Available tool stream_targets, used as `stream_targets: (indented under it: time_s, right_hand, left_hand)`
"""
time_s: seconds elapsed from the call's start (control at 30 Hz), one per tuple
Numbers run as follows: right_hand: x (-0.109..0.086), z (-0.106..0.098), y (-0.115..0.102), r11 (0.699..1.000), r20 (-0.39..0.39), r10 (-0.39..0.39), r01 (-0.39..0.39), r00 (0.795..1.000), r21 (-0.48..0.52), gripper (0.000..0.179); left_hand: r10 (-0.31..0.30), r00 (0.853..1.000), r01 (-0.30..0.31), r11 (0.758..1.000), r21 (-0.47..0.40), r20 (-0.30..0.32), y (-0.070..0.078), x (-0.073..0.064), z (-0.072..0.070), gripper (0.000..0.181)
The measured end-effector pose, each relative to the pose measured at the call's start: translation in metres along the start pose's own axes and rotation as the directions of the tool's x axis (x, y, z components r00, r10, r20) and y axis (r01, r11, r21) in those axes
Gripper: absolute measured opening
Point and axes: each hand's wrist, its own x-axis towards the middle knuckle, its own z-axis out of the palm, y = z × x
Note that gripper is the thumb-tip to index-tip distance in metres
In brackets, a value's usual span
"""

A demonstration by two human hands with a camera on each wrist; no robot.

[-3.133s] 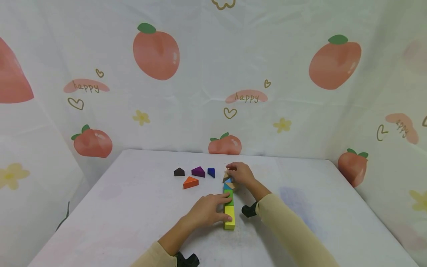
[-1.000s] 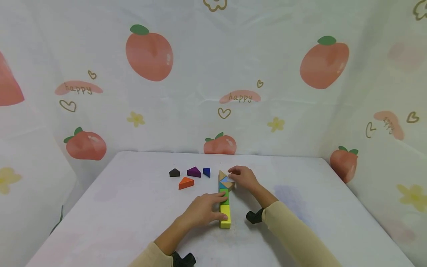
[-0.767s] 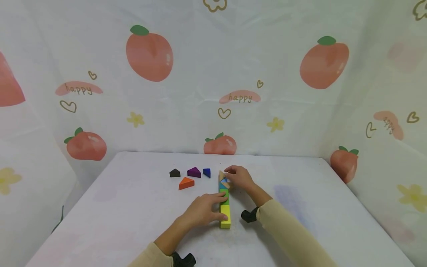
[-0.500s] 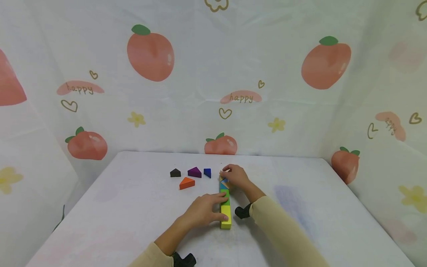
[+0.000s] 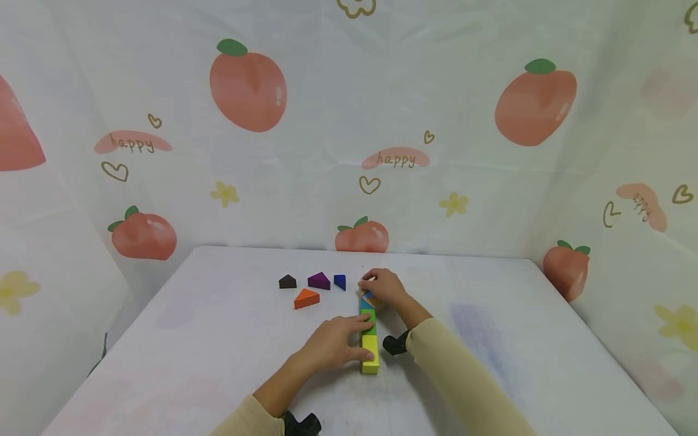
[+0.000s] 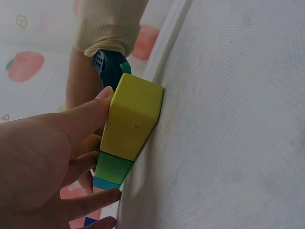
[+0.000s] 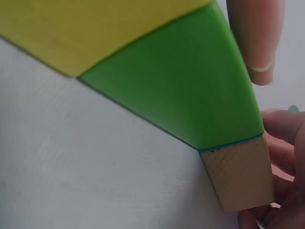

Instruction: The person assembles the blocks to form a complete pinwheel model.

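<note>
A row of blocks runs away from me: a yellow block point(image 5: 370, 362) nearest, then a green block point(image 5: 368, 315), then light-blue point(image 5: 366, 303) and plain-wood triangular pieces. My left hand point(image 5: 332, 344) lies along the row's left side, its thumb touching the yellow block and outstretched fingers reaching over the green one. At the far end my right hand point(image 5: 386, 286) curls its fingers around a wooden triangular block, mostly covering it. Another wooden piece point(image 7: 238, 176) shows beside the green block in the right wrist view, with right-hand fingertips point(image 7: 284, 125) close to it.
Left of the row's far end lie a black block point(image 5: 287, 282), a purple triangular block point(image 5: 319, 281), a small blue block point(image 5: 340, 281) and an orange triangular block point(image 5: 306, 298). The white table point(image 5: 180, 339) meets a peach-printed curtain point(image 5: 305, 200) behind.
My right hand drew back to the right of the row, then moved left and forward onto the far wooden triangle. The left hand keeps its place on the yellow and green blocks.
</note>
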Motion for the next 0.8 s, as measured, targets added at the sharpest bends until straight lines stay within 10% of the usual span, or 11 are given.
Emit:
stream_targets:
  time_s: [0.47, 0.8]
  right_hand:
    - [-0.006, -0.009, 0.008, 0.995, -0.059, 0.048, -0.043, 0.997, 0.087, 0.027]
    - [-0.041, -0.029, 0.018, 0.994, -0.138, -0.098, 0.104, 0.986, 0.041, 0.018]
  left_hand:
    - [-0.020, 1.000, 0.020, 0.999, -0.037, 0.008, 0.000, 0.000, 0.000, 0.064]
    - [-0.016, 1.000, 0.016, 0.999, -0.040, 0.003, 0.000, 0.000, 0.000, 0.066]
